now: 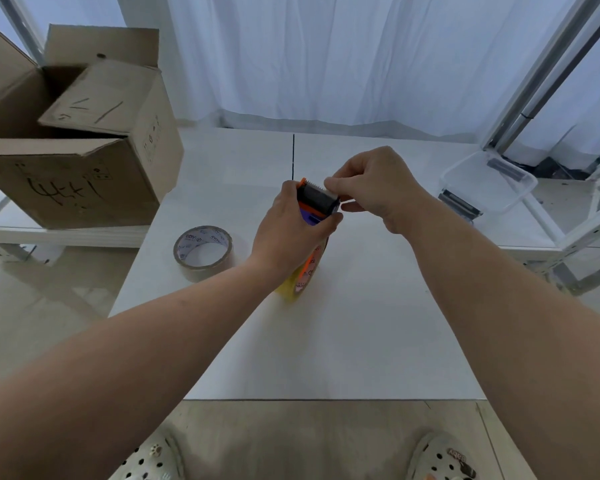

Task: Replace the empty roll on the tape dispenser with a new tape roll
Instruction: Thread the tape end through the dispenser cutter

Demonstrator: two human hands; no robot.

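The left hand (293, 233) is gripping the tape dispenser (317, 202), new yellow roll (290, 287) apparently mounted, upright on the table (361, 323), while the right hand (371, 188) is pinching tape at its blade, leaving only threading; the empty roll (202, 252) is lying alongside.

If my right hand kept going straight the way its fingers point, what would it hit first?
The right hand points left at the tape dispenser. Its fingertips already seem to touch the dispenser's top edge, so it meets that first; depth is uncertain.

Orange-and-purple tape dispenser (317, 202), yellow roll (291, 289)
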